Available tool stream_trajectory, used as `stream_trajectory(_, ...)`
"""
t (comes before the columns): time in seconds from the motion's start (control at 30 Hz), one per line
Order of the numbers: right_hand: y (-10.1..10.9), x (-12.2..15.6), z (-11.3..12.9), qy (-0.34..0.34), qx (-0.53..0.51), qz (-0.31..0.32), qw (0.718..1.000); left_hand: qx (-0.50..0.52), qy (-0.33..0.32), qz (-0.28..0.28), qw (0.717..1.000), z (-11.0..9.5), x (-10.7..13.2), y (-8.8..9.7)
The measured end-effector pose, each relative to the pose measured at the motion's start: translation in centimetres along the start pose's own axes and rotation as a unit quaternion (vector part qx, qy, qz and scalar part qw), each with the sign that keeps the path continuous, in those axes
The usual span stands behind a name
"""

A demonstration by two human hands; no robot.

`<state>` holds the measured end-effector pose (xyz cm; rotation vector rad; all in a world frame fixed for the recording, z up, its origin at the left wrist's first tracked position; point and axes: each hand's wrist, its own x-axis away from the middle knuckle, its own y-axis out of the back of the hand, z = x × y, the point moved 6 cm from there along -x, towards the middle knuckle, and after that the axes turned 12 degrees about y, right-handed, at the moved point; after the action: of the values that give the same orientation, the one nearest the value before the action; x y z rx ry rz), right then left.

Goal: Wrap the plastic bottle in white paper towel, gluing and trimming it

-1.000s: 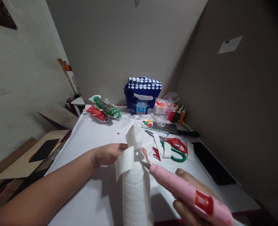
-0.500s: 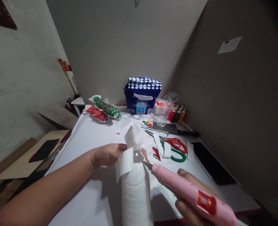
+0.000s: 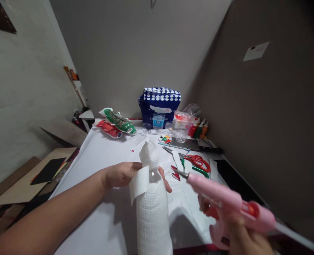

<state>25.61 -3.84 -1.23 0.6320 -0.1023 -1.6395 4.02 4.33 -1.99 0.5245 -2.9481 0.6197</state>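
My left hand (image 3: 123,173) grips a bottle (image 3: 153,216) wrapped in textured white paper, its narrower end away from me, a glossy clear patch (image 3: 153,175) bare at the neck, a white strip (image 3: 139,182) hanging loose on the left. In my right hand (image 3: 248,237), a pink hot-glue gun (image 3: 215,191) points its metal nozzle (image 3: 182,173) leftward, apart from the bottle.

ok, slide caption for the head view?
Left hand holds a white-wrapped object; right hand holds a pink glue gun, nozzle clear of it.
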Motion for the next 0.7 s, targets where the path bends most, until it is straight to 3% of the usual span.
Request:
stream_trajectory(0.1, -0.5, -1.3, -3.7, -0.125, -0.099, -0.042, 0.986, -0.006, 0.000, 0.019, 1.000, -0.3, 0.0, -0.3)
stream_trajectory(0.2, -1.2, -2.9, -6.4, -0.176, -0.102, -0.008, 0.979, -0.009, 0.003, 0.022, 1.000, -0.4, 0.1, -0.3)
stream_trajectory(0.3, -1.3, -4.2, -7.3, -0.098, 0.072, 0.097, 0.988, -0.012, 0.002, 0.019, 1.000, -0.4, 0.3, -0.1)
stream_trajectory(0.37, -1.5, -4.5, -7.4, -0.032, 0.174, 0.162, 0.971, -0.015, 0.001, 0.019, 1.000, -0.4, 0.3, -0.1)
stream_trajectory(0.47, -1.2, -4.6, -7.0, -0.014, 0.247, 0.199, 0.948, -0.022, 0.000, 0.017, 1.000, -0.5, 0.3, -0.3)
stream_trajectory(0.57, -0.7, -4.3, -3.7, 0.000, 0.265, 0.220, 0.939, -0.030, -0.003, 0.020, 0.999, -0.6, 0.3, -0.7)
stream_trajectory(0.63, -1.2, -3.9, 1.4, 0.122, 0.186, 0.248, 0.943, -0.017, 0.000, 0.015, 1.000, -0.5, 0.2, -0.8)
stream_trajectory(0.7, -1.1, -3.6, 7.6, 0.284, 0.093, 0.213, 0.930, 0.007, 0.001, -0.009, 1.000, -0.2, 0.3, -0.4)
